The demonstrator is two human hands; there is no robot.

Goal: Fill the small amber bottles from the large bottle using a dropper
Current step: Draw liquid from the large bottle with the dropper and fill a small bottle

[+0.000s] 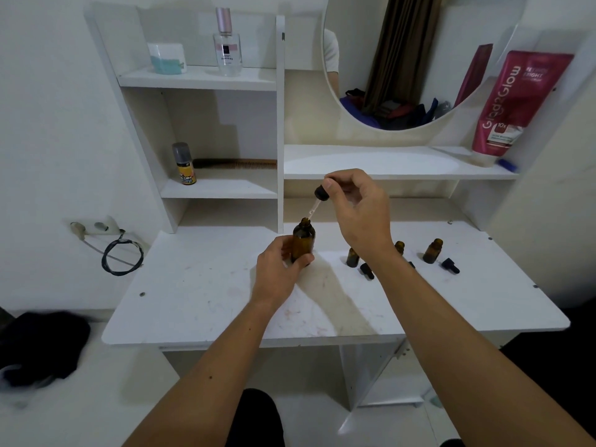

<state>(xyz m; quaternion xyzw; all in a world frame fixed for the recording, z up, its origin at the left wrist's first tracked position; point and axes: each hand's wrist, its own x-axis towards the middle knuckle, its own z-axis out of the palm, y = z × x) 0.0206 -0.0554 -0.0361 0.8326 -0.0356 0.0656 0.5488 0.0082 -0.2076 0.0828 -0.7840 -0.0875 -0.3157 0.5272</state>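
The left hand (278, 269) wraps its fingers and thumb round the large amber bottle (303, 241), which stands upright on the white bench (200, 301) near its middle. Above it, the right hand (361, 208) pinches the black bulb of the dropper (317, 201) between thumb and fingertips, the glass tube slanting down toward seven o'clock with its tip right at the open neck.

This looks like the draw from the big bottle, or the tip just at the mouth. I cannot tell whether the tube holds liquid. To do it well: keep the left hand firm so the bottle cannot rock, bring the tube nearer to upright so the glass does not scrape the rim, squeeze the bulb before the tip goes under, then release slowly.

Off at three o'clock, three small amber bottles wait uncapped: one (352, 257) just beside the right wrist, one (399, 247) partly hidden behind it, one (432, 251) further out. Two black dropper caps (367, 271) (450, 265) lie on the bench in front of them. The carry across is short, but that right forearm crosses close over the nearest bottle, so lift high and clear before travelling.
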